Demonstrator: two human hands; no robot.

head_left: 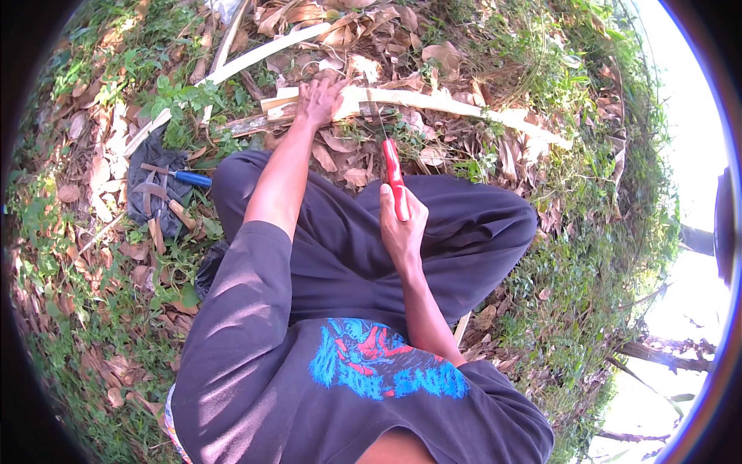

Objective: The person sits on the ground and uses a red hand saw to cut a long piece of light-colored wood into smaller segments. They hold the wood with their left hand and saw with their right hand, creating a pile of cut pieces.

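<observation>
A long pale strip of wood (440, 100) lies crosswise on the ground beyond my folded legs. My left hand (320, 102) presses down on it near its left end, with the fingers curled over it. Under that end is a rougher, darker piece of wood (282, 113). In my right hand (403, 220) is the red handle of a hand saw (394, 168). Its thin blade points away from me and meets the strip just right of my left hand. The blade's far end is hard to make out.
To my left, a black plastic bag (151, 160) lies under a blue-handled tool (192, 179) and a tool with a curved metal blade (150, 188). Another pale wooden strip (263, 52) slants across the far left. Dry leaves (100, 174) and grass cover the ground.
</observation>
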